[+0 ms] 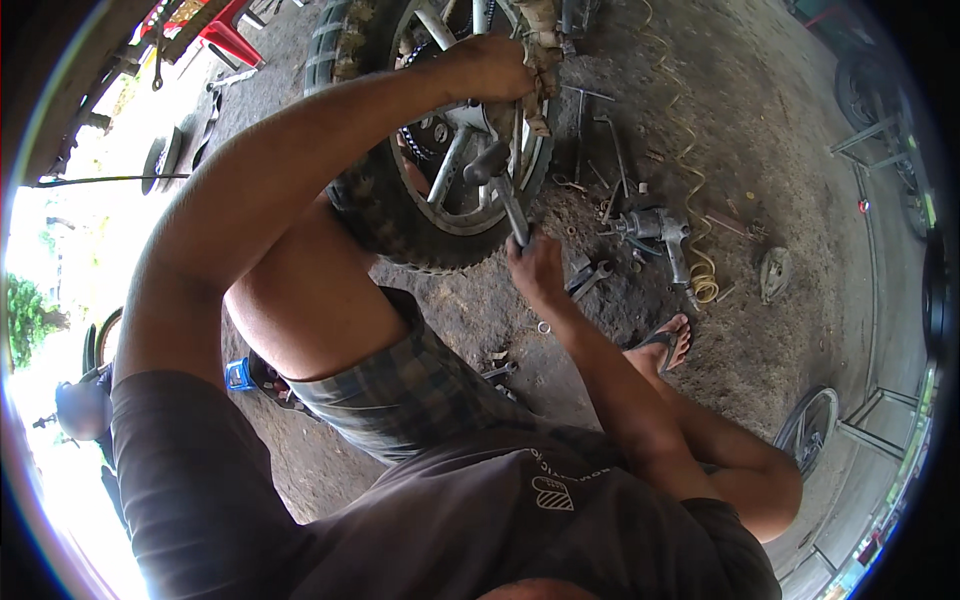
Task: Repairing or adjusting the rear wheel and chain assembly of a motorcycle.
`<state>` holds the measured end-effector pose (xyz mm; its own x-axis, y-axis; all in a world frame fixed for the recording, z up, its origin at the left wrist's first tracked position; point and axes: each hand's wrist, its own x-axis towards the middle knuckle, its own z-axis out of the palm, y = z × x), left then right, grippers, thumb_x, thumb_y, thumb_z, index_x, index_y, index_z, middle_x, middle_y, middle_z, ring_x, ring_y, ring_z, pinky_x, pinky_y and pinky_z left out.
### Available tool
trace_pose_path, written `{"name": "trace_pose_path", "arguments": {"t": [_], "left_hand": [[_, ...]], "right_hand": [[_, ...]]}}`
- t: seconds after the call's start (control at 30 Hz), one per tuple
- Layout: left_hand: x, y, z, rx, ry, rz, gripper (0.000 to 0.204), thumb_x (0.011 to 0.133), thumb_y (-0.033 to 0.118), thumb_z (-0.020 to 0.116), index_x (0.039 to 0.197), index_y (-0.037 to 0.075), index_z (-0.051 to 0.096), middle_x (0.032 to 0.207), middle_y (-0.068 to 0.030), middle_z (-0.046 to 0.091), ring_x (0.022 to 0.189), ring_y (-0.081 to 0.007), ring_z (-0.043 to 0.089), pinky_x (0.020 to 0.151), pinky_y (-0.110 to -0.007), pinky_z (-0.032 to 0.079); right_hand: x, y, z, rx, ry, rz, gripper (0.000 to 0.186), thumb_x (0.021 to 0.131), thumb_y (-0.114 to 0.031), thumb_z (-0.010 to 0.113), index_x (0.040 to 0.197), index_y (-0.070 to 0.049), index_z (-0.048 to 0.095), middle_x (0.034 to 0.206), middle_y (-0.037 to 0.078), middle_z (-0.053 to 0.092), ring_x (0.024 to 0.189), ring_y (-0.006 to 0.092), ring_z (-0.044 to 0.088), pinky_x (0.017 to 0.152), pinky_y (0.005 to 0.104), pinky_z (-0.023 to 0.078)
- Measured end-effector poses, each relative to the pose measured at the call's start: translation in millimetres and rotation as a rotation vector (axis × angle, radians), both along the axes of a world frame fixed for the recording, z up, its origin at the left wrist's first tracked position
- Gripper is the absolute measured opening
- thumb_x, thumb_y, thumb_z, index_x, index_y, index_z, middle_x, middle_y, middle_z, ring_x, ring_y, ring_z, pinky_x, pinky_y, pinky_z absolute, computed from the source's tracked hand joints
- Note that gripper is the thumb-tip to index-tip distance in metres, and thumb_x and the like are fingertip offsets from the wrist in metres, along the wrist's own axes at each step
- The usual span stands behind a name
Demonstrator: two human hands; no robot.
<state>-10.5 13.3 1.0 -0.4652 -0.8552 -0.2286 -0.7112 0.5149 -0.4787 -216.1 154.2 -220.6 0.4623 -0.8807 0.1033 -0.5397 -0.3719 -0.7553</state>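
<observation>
A motorcycle wheel with a muddy knobby tire (385,228) and silver spokes stands in front of me. My left hand (492,70) is closed at the wheel's right side, against a mud-caked metal part (542,62). The hand's back faces me, so whatever its fingers grip is hidden. Lower down, my right hand (537,268) wraps round the handle of a hammer (513,208). The hammer tilts up and to the left, its dark head in front of the spokes, below the hub; I cannot tell whether it touches the wheel.
Right of the wheel, an air impact wrench (655,232) lies on the dirt floor beside a coiled yellow hose (704,284). Wrenches (592,280) and a T-handle tool (583,120) lie nearby. A loose wheel (806,430) rests farther right; a red chair (235,35) stands far left.
</observation>
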Motion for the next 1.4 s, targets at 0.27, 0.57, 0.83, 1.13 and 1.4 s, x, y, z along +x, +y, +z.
{"name": "trace_pose_path", "arguments": {"t": [0.27,0.57,0.83,1.13,1.4], "left_hand": [[-6.1,9.5,3.5,0.064,0.154,0.099,0.019,0.077,0.019,0.060,0.085,0.010,0.075,0.089,-0.0188,0.071,0.089,-0.0361,0.071,0.079,-0.044,0.058],[-16.1,16.2,10.4,0.122,0.104,0.033,0.016,0.080,0.016,0.061,0.085,0.013,0.076,0.088,-0.0168,0.072,0.088,-0.0321,0.072,0.077,-0.042,0.060],[18.0,5.6,-25.2,0.086,0.320,-0.034,0.023,0.085,0.020,0.058,0.078,0.002,0.069,0.074,-0.0182,0.064,0.076,-0.0354,0.070,0.067,-0.045,0.059],[-11.7,36.1,-4.5,0.190,0.544,0.355,0.032,0.080,0.022,0.059,0.079,-0.009,0.068,0.082,-0.0265,0.070,0.078,-0.0405,0.071,0.074,-0.047,0.059],[-1.2,47.1,-11.5,0.426,0.668,0.429,0.028,0.075,0.017,0.060,0.079,-0.009,0.067,0.078,-0.0307,0.066,0.080,-0.0413,0.070,0.071,-0.046,0.055]], "right_hand": [[-3.1,-8.9,-9.8,-0.116,0.045,0.035,0.023,0.085,-0.019,0.069,0.101,-0.005,0.062,0.070,0.018,0.065,0.068,0.0371,0.068,0.060,0.0419,0.056],[-13.1,-50.1,-30.8,-0.087,0.184,-0.069,0.022,0.086,-0.022,0.069,0.098,-0.006,0.061,0.075,0.020,0.067,0.070,0.0373,0.069,0.059,0.0467,0.055],[-31.4,-73.0,-52.0,-0.388,0.124,0.168,0.031,0.084,-0.025,0.070,0.108,-0.008,0.061,0.078,0.018,0.069,0.073,0.0373,0.069,0.062,0.0479,0.055],[-41.6,-99.0,-57.5,-0.396,0.175,0.293,0.022,0.085,-0.026,0.068,0.100,-0.012,0.061,0.073,0.015,0.067,0.067,0.0373,0.067,0.060,0.0477,0.054],[-51.3,-114.5,-59.6,-0.559,0.201,0.387,0.034,0.082,-0.026,0.070,0.112,-0.012,0.061,0.085,0.013,0.070,0.076,0.0314,0.070,0.062,0.0460,0.055]]}}
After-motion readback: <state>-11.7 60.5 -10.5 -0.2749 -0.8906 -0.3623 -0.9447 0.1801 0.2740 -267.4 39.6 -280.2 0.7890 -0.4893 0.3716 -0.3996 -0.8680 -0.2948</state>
